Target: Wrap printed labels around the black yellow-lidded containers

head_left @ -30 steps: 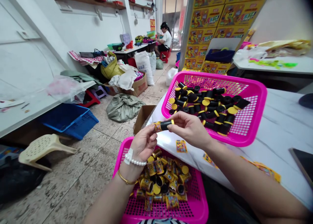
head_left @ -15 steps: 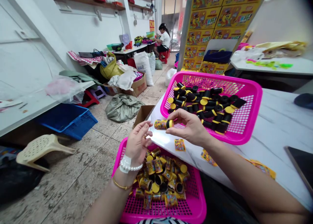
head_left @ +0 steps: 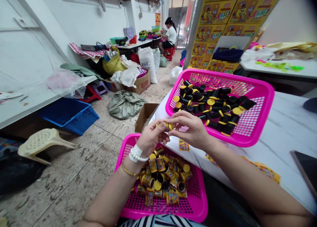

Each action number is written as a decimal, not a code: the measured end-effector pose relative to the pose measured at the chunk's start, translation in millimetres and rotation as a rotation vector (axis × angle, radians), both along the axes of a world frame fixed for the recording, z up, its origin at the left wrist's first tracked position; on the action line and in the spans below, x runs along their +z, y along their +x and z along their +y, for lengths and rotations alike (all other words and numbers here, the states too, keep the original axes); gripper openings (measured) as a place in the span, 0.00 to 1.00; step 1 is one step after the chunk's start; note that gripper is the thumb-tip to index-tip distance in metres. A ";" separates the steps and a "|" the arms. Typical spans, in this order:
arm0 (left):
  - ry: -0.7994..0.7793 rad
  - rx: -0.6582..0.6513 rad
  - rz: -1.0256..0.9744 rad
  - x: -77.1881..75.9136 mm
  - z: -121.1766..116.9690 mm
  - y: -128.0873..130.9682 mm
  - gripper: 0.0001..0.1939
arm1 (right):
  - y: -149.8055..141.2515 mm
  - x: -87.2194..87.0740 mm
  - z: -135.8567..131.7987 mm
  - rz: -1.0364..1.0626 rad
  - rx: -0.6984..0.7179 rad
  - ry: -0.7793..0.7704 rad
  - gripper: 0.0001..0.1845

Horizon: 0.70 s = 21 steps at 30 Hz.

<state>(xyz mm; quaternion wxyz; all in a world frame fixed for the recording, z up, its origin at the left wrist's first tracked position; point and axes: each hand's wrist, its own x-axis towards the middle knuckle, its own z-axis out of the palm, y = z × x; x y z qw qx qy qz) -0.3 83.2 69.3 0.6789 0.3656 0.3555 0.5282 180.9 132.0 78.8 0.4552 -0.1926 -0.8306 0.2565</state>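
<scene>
Between my two hands is a small canister (head_left: 170, 126) with a yellow end and a printed yellow sleeve, mostly hidden by fingers. My left hand (head_left: 151, 138), wearing a pearl bracelet, is closed around the sleeved body. My right hand (head_left: 194, 130) pinches the yellow-ended part between thumb and fingers. Below my hands, the lower pink basket (head_left: 203, 200) holds many canisters in printed sleeves (head_left: 160, 165). Beyond them, the upper pink basket (head_left: 268, 101) on the table contains plain black canisters (head_left: 219, 114) with yellow ends. A flat printed sleeve (head_left: 183, 145) lies under my right hand.
More flat sleeves (head_left: 266, 170) lie by my right forearm on the marbled table (head_left: 284, 128), near a dark flat device (head_left: 304, 170). An open carton (head_left: 146, 116) stands at the table's left edge. Across the floor a person (head_left: 169, 35) sits at another table.
The printed sleeve slid along the black canister until it covered most of the body. My left fingers came off it half a second ago and are now closed on it again.
</scene>
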 end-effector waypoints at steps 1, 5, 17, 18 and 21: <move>-0.019 -0.023 -0.004 -0.8 0.5 -1.5 0.23 | 0.2 -1.1 0.4 -0.006 0.003 0.019 0.16; -0.051 0.011 -0.006 -6.8 -2.6 -6.1 0.20 | -1.7 -5.5 -2.2 -0.046 0.010 0.085 0.18; 0.321 0.254 0.331 -5.2 0.1 -2.1 0.21 | -16.3 -16.8 -7.8 0.248 -0.063 -0.503 0.20; 0.262 0.241 0.283 -5.1 2.2 -4.6 0.24 | -15.7 -16.2 -7.5 0.235 -0.067 -0.495 0.21; 0.070 0.193 0.178 -6.0 4.8 -12.2 0.25 | -12.3 -13.3 -7.1 0.143 -0.103 -0.316 0.16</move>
